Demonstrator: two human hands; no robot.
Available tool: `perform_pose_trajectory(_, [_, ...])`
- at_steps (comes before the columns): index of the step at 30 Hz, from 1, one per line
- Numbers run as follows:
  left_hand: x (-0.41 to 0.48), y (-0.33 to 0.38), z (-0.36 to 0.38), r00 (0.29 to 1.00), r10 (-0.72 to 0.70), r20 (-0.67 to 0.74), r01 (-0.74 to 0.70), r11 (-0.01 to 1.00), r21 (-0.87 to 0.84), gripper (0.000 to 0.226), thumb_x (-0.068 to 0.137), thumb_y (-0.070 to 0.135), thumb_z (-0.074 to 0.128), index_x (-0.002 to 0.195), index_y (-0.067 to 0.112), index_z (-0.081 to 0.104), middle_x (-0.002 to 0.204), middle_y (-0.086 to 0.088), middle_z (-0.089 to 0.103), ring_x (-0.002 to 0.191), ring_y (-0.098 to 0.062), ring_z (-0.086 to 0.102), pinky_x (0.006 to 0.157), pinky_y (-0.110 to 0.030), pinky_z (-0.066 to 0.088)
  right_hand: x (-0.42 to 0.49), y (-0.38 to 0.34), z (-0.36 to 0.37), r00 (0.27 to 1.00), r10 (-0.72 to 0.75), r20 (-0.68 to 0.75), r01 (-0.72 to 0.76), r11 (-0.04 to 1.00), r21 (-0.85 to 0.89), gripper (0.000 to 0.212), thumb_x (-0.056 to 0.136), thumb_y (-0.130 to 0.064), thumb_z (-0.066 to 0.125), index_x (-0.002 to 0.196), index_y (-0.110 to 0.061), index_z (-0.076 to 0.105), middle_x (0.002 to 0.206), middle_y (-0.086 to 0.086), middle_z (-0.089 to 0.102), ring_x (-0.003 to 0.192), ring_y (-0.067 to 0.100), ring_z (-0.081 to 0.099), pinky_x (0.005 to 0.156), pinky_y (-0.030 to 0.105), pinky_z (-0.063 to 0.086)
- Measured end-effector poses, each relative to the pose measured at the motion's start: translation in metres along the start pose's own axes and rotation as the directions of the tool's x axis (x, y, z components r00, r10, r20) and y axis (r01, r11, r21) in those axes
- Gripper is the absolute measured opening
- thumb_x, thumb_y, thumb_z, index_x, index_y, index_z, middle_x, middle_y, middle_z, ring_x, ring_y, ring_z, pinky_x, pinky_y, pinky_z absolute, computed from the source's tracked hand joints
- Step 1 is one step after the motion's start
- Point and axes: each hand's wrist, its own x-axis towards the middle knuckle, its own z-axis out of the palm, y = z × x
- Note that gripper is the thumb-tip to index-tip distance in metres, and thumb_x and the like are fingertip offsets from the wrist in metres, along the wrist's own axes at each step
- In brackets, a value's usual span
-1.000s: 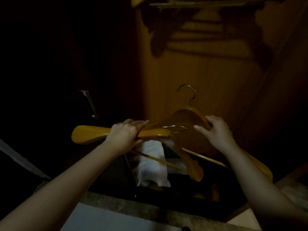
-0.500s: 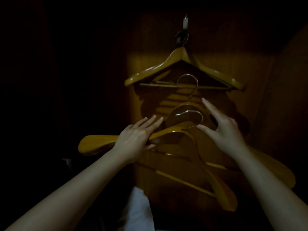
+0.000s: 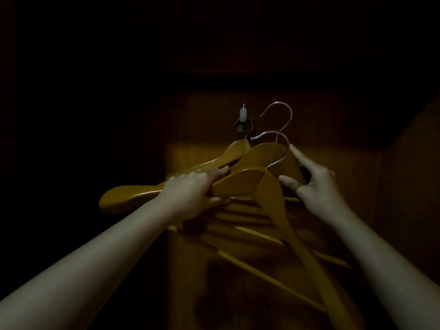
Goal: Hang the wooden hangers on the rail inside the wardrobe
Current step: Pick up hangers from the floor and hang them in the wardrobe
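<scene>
I hold two yellow wooden hangers with metal hooks inside a dark wardrobe. My left hand point(image 3: 192, 186) grips the left arm of the near hanger point(image 3: 240, 184), whose hook point(image 3: 273, 144) curves up at the centre. My right hand point(image 3: 312, 184) pinches the right shoulder of the far hanger point(image 3: 266, 153); its hook point(image 3: 281, 115) stands highest. A third wooden hanger point(image 3: 234, 148) hangs behind them from a small fitting point(image 3: 242, 119) on the back panel. The rail itself is lost in the dark.
The wardrobe's wooden back panel point(image 3: 197, 129) is dimly lit in the middle. A side wall point(image 3: 409, 186) closes the right. Everything to the left and above is black.
Both hands have lifted the two hangers upward and closer to the hanging one. My view has tilted up, so the white cloth and floor below have dropped out of sight.
</scene>
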Motion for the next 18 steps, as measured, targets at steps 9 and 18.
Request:
perform_pose_trajectory(9, [0.067, -0.011, -0.007, 0.993, -0.105, 0.06, 0.1, 0.992, 0.073, 0.071, 0.089, 0.04, 0.054, 0.147, 0.036, 0.013, 0.152, 0.006, 0.03, 0.132, -0.02, 0.041, 0.095, -0.038, 0.043, 0.093, 0.025, 0.021, 0.986, 0.073, 0.152, -0.085, 0.994, 0.073, 0.06, 0.084, -0.019, 0.066, 0.138, -0.018, 0.041, 0.137, 0.002, 0.05, 0.128, 0.015, 0.042, 0.103, 0.027, 0.031])
perform_pose_trajectory(18, [0.087, -0.029, 0.016, 0.967, -0.202, 0.154, 0.218, 0.971, -0.094, 0.074, 0.088, 0.037, 0.057, 0.147, 0.034, 0.012, 0.154, 0.005, 0.028, 0.138, -0.02, 0.032, 0.105, -0.048, 0.033, 0.125, 0.036, 0.04, 0.953, 0.211, 0.217, -0.22, 0.975, 0.016, 0.063, 0.086, -0.02, 0.063, 0.143, -0.02, 0.034, 0.145, 0.009, 0.042, 0.133, 0.028, 0.04, 0.109, 0.044, 0.036])
